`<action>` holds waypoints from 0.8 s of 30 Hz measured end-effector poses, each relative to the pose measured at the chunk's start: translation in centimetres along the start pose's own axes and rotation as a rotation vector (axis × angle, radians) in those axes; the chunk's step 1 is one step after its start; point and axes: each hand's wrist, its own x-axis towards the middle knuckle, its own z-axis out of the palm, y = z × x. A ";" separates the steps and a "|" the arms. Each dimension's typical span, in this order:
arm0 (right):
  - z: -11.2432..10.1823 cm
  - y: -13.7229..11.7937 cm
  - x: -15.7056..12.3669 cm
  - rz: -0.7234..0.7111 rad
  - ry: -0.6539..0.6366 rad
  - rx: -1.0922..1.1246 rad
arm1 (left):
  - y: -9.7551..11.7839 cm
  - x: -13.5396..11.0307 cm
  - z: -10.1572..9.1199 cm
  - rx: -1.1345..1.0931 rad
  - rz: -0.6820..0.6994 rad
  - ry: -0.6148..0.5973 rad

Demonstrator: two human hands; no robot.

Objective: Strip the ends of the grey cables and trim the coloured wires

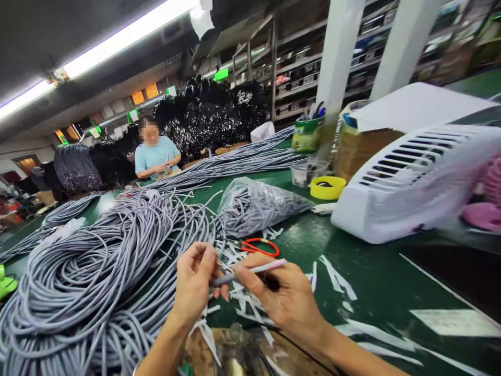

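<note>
Both hands meet above the front of the table. My right hand (285,295) is closed, pinching a short grey cable (256,270) with a paler whitish end that points right. At the cable's other end, my left hand (198,279) is closed, its fingers curled around that end. Something thin seems to run between the fingertips, too blurred to name. White strips (245,303) lie scattered under the hands. Just beyond them rest red-orange handles (260,246), probably of scissors. Beside my left hand spreads a big coil of grey cables (105,261).
A clear bag of short grey pieces (258,206) lies past the hands. To the right are a yellow tape roll (327,188), a green can of pens (308,134) and a white slatted plastic housing (403,188). Across the table sits a person in light blue (157,156).
</note>
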 end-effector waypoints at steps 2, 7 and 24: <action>-0.3 -0.1 0.4 -0.030 0.009 -0.026 | 0.5 -0.1 -0.5 0.039 0.019 -0.115; -1.1 0.0 0.8 -0.005 -0.056 -0.016 | 0.8 -0.2 -1.3 0.310 0.183 -0.125; -1.1 -0.4 0.4 -0.399 0.136 -0.447 | 0.4 0.0 -1.7 0.378 0.373 -0.215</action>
